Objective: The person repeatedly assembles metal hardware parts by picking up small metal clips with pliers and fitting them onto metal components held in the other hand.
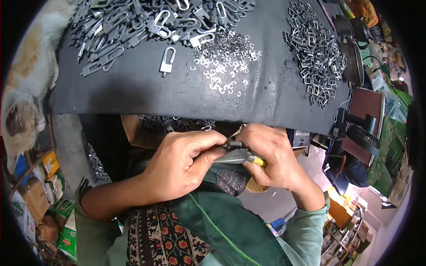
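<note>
My right hand (273, 153) is wrapped round pliers (233, 156) with grey jaws and yellow handles, pointing left at the table's near edge. My left hand (184, 162) is closed in a pinch right beside the jaws. What it pinches is mostly covered by the fingers; a bit of dark metal shows between the hands. Beyond them on the dark table (146, 99) lies a single silver metal clip with a long loop (166, 62). Small C-shaped metal rings (226, 66) are scattered to its right. Behind is a heap of similar looped clips (133, 22).
A pile of small rectangular metal frames (315, 53) covers the table's right side. An orange-and-white cat (29, 80) lies along the left edge. Below the near edge, a cardboard box (130, 128) holds more metal parts. A small black fan (364, 137) stands at the right.
</note>
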Demonstrator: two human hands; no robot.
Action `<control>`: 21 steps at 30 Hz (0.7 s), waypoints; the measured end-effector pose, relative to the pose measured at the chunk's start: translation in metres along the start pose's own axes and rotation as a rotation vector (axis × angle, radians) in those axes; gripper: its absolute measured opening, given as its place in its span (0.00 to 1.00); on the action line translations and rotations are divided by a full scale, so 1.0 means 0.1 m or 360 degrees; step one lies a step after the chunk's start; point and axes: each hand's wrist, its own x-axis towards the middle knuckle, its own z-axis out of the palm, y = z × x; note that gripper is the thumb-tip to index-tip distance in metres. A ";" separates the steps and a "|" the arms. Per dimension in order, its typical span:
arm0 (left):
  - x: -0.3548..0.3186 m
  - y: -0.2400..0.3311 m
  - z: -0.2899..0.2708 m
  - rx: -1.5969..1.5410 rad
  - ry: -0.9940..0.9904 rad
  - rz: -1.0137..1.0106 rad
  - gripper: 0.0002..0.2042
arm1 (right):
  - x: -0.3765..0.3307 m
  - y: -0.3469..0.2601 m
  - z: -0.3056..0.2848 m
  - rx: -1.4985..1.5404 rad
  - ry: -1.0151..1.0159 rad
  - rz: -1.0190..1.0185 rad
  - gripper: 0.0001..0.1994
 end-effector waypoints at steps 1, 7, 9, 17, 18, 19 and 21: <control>-0.01 -0.04 0.04 0.0189 0.0107 0.0153 0.06 | 0.00 -0.01 -0.01 -0.0094 -0.0033 -0.0073 0.07; -0.03 -0.01 0.10 0.0861 0.0253 0.0473 0.08 | -0.04 -0.18 0.15 0.0662 -0.0002 0.0619 0.09; -0.01 -0.03 0.04 0.0394 0.0107 0.0310 0.08 | -0.04 -0.13 0.07 0.0379 -0.0172 0.0433 0.11; -0.09 0.05 -0.31 -0.0675 -0.0154 -0.0552 0.12 | -0.01 -0.07 -0.31 -0.1562 0.0174 0.0369 0.21; -0.11 0.02 -0.34 -0.0752 -0.0172 -0.0521 0.13 | 0.00 -0.05 -0.31 -0.1562 0.0168 0.0368 0.21; -0.12 0.05 -0.30 -0.0791 -0.0102 -0.0497 0.13 | 0.02 -0.03 -0.31 -0.1616 0.0204 0.0289 0.21; -0.11 0.06 -0.27 -0.0649 -0.0072 -0.0364 0.12 | 0.04 -0.02 -0.30 -0.1668 0.0239 0.0207 0.21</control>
